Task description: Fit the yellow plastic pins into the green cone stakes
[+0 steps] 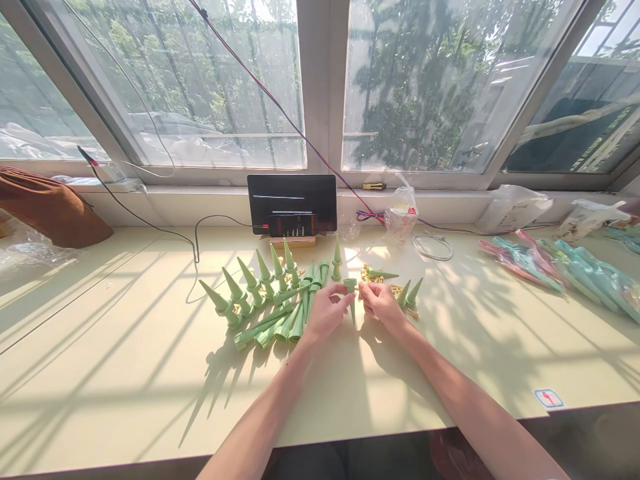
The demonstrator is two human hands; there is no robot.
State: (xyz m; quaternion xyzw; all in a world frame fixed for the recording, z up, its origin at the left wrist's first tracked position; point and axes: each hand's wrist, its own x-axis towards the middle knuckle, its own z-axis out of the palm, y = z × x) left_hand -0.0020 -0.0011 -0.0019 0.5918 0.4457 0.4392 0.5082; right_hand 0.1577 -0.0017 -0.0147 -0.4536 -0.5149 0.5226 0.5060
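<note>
Both hands meet low over the table [150, 347]: the left hand [325, 312] and right hand [383, 303] pinch one green cone [352, 300] between their fingertips, point down. Left of the hands, a row of upright cones [250, 287] on collars appears finished. A bundle of lying cones [280, 325] beside the left hand seems not yet worked. Small yellow parts [383, 275] lie just beyond the right hand. Fingers hide the held cone's top, and the yellow parts are too small to make out.
</note>
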